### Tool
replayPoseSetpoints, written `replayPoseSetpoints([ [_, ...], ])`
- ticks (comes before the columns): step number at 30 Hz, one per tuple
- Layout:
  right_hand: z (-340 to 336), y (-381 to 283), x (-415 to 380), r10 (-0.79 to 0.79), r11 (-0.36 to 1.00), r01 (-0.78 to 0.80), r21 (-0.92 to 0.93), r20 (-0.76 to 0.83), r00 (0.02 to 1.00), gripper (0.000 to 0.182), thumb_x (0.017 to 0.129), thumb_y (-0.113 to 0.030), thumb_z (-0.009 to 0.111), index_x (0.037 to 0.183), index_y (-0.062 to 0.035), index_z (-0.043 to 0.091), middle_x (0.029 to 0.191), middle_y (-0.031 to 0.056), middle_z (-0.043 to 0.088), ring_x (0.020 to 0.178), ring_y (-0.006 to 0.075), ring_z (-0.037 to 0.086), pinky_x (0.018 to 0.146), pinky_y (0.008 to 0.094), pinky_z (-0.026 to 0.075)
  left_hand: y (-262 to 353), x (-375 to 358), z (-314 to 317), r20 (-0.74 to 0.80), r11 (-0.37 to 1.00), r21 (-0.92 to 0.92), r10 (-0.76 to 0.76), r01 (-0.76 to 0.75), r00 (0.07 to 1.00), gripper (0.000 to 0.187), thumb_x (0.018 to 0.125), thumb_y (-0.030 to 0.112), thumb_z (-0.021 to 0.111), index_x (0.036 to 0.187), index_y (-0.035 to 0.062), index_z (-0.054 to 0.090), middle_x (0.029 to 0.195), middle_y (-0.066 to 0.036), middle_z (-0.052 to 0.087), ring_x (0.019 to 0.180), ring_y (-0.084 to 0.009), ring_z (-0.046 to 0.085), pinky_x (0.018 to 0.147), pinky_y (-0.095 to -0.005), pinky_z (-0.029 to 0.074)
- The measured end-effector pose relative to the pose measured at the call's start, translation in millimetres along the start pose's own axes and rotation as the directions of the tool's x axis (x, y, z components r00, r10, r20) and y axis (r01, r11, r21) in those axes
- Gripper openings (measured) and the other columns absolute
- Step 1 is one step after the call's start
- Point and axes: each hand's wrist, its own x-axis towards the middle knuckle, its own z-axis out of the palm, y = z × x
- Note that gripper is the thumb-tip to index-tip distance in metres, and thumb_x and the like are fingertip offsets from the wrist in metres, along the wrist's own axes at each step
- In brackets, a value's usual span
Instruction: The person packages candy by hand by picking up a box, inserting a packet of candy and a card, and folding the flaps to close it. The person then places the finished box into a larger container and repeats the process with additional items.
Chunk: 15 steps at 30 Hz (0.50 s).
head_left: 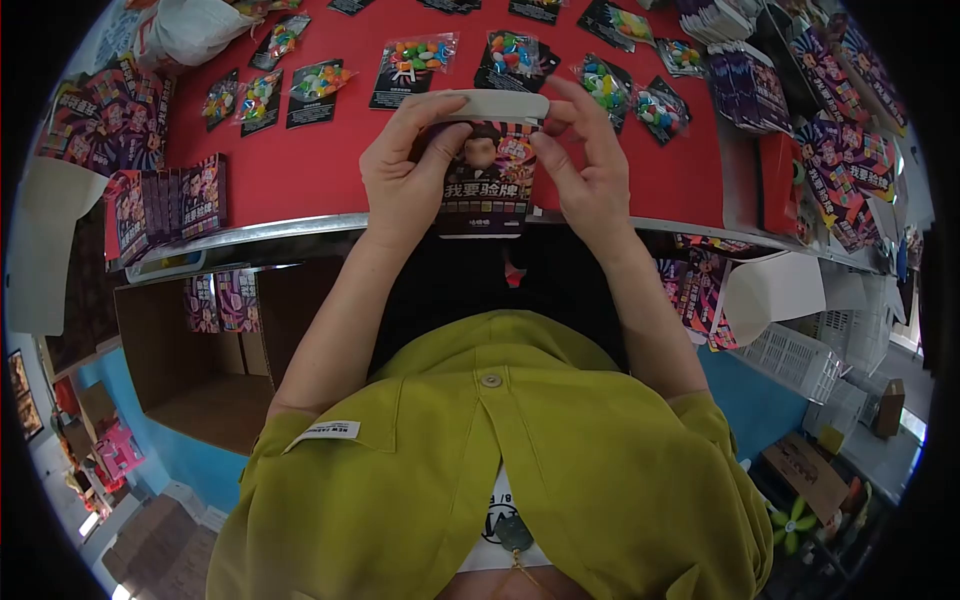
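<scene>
Between my two hands is a dark printed candy box [487,195], held upright near the table's front edge, with its pale top flap [495,104] raised. My left hand [408,160] grips the box's left side, thumb on the printed front and fingers behind the flap. On the other side, my right hand [588,160] pinches the upper right corner between thumb and fingers. Just beyond the box lie a clear bag of colourful candies [418,55] on a black card and another candy bag [515,55].
More candy bags [320,80] on black cards lie across the red table [300,175]. A row of printed boxes [175,205] stands at left, with stacked flat boxes [748,88] and a red tape dispenser [778,185] at right. An open cardboard carton [200,400] sits below left.
</scene>
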Motion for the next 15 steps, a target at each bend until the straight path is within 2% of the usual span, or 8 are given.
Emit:
replayPoseSetpoints([
  [1,1,-1,2,-0.002,1.0,0.002,0.005,0.006,1.0,0.033,0.089,-0.002,0.058,0.121,-0.004,0.053,0.103,0.0087,0.059,0.096,0.0172,0.057,0.083,0.0266,0.045,-1,0,-1,-0.006,1.0,0.005,0.001,-0.001,1.0,0.025,0.083,-0.006,0.062,0.107,0.0012,0.063,0.108,-0.009,0.061,0.101,-0.0162,0.059,0.088,-0.0273,0.047],
  [3,0,-2,7,0.109,0.939,-0.136,0.315,0.1,0.989,0.038,0.089,-0.003,0.058,0.127,-0.0043,0.049,0.103,0.0063,0.06,0.095,0.0129,0.056,0.083,0.0249,0.045,-4,1,-4,0.02,0.996,0.069,0.052,-0.054,0.998,0.031,0.084,-0.009,0.06,0.113,-0.0009,0.06,0.114,-0.007,0.06,0.107,-0.0159,0.056,0.094,-0.0292,0.044],
  [7,-6,7,10,0.155,0.928,-0.208,0.311,0.185,0.97,0.038,0.091,-0.002,0.056,0.127,-0.0039,0.048,0.105,0.0054,0.061,0.095,0.0104,0.056,0.085,0.0245,0.045,-4,2,1,-0.037,0.999,-0.025,0.042,-0.043,0.998,0.032,0.085,-0.003,0.061,0.116,0.0021,0.059,0.112,-0.009,0.061,0.104,-0.0151,0.058,0.09,-0.0274,0.046],
  [9,-7,2,12,0.153,0.864,-0.206,0.459,0.149,0.977,0.037,0.091,-0.001,0.055,0.127,-0.0038,0.047,0.103,0.0045,0.06,0.095,0.0105,0.056,0.085,0.0248,0.045,6,0,1,-0.003,0.841,-0.51,-0.21,0.18,0.978,0.028,0.09,0.003,0.055,0.118,0.0002,0.057,0.113,-0.009,0.061,0.105,-0.0144,0.057,0.091,-0.0281,0.046],
  [10,-6,0,12,0.155,0.864,-0.208,0.459,0.151,0.976,0.037,0.091,-0.001,0.055,0.127,-0.0038,0.047,0.103,0.0045,0.06,0.095,0.0105,0.056,0.085,0.0248,0.045,7,1,0,-0.004,0.841,-0.51,-0.212,0.181,0.977,0.028,0.09,0.003,0.055,0.118,0.0002,0.057,0.113,-0.009,0.061,0.105,-0.0144,0.057,0.091,-0.0281,0.046],
  [12,-2,-3,13,0.192,0.829,-0.223,0.512,0.113,0.975,0.035,0.092,0.0,0.054,0.126,-0.0035,0.048,0.102,0.0037,0.059,0.097,0.0108,0.056,0.086,0.0256,0.046,9,4,0,0.001,0.794,-0.514,-0.379,0.326,0.926,0.027,0.093,0.006,0.049,0.118,-0.0009,0.056,0.112,-0.01,0.061,0.106,-0.0151,0.057,0.093,-0.03,0.046],
  [13,-2,-5,14,0.194,0.83,-0.223,0.511,0.11,0.975,0.035,0.092,0.0,0.054,0.126,-0.0035,0.048,0.102,0.0037,0.059,0.097,0.0108,0.056,0.086,0.0256,0.046,10,7,-3,0.005,0.792,-0.515,-0.379,0.327,0.925,0.027,0.093,0.006,0.049,0.118,-0.0009,0.056,0.112,-0.01,0.061,0.106,-0.0151,0.057,0.093,-0.03,0.046],
  [15,-7,-11,14,0.065,0.91,-0.097,0.404,0.093,0.994,0.033,0.091,0.0,0.054,0.124,-0.0038,0.049,0.105,0.0043,0.058,0.099,0.0122,0.056,0.085,0.0253,0.046,12,12,-13,0.129,0.737,-0.606,-0.281,0.3,0.951,0.027,0.092,0.004,0.048,0.117,0.0002,0.057,0.112,-0.01,0.062,0.105,-0.016,0.058,0.093,-0.0319,0.046],
])
